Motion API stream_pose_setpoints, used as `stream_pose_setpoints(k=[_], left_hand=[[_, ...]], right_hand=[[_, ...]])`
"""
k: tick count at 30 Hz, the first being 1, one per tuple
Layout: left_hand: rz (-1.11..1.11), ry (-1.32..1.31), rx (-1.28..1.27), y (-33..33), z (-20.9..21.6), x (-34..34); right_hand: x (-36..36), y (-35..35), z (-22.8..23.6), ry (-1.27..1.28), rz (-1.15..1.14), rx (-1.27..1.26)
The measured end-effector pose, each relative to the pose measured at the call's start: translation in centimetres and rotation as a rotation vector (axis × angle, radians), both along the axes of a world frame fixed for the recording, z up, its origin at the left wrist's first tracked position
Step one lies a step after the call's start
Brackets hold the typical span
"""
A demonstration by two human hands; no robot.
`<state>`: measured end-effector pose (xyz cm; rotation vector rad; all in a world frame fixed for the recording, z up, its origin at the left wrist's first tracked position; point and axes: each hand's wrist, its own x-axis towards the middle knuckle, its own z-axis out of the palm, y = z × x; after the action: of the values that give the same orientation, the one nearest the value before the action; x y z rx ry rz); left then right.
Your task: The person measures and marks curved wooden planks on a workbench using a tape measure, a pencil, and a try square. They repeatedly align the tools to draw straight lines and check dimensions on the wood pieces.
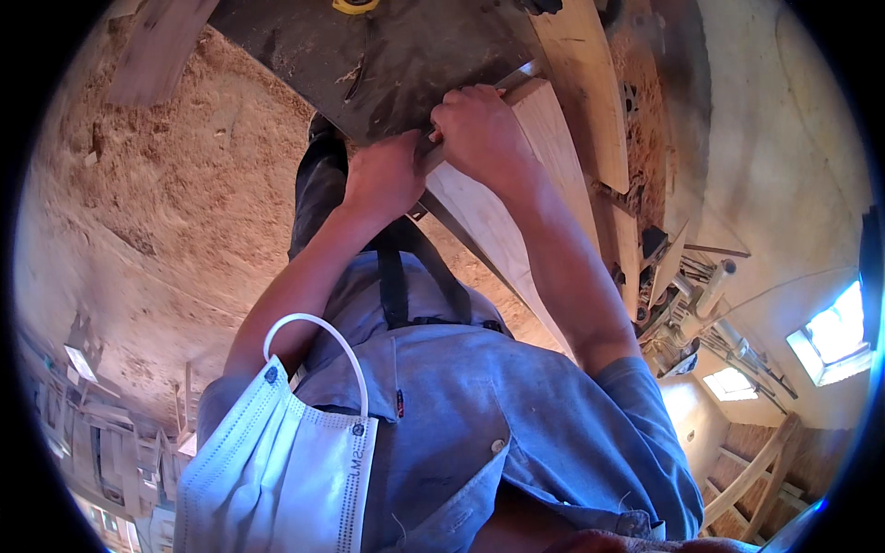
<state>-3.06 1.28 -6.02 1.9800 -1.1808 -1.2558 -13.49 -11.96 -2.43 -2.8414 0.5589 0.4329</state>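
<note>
Both of my hands are closed around a narrow dark bar-like piece [428,153] at the near right edge of a dark tabletop [415,55]. My left hand [385,175] grips its nearer end, its fingertips hidden from view. Slightly farther off and to the right, my right hand [479,131] is curled over the other end, knuckles up. Only a short stretch of the piece shows between the hands, so I cannot tell its kind. Beneath my right wrist and forearm lies a pale wooden board [475,207], running from the tabletop edge back toward my body.
A long curved plank [585,92] lies right of the board. Yellow tool [355,5] at the tabletop's far edge. Clamps and metal rods [728,323] lean by the right wall. Sawdust covers the floor [184,184]. A face mask [277,452] hangs before my chest.
</note>
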Motion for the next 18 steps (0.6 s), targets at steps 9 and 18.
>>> stream_pose_setpoints(k=[9, 18], left_hand=[[0.044, -0.006, -0.054, -3.5, -1.1, -0.3], [0.145, 0.096, -0.151, -3.9, -2.4, -1.2]], right_hand=[[-0.4, -0.2, -0.7, -0.104, -0.116, 0.037], [-10.9, -1.0, 4.9, -0.776, -0.938, 0.016]])
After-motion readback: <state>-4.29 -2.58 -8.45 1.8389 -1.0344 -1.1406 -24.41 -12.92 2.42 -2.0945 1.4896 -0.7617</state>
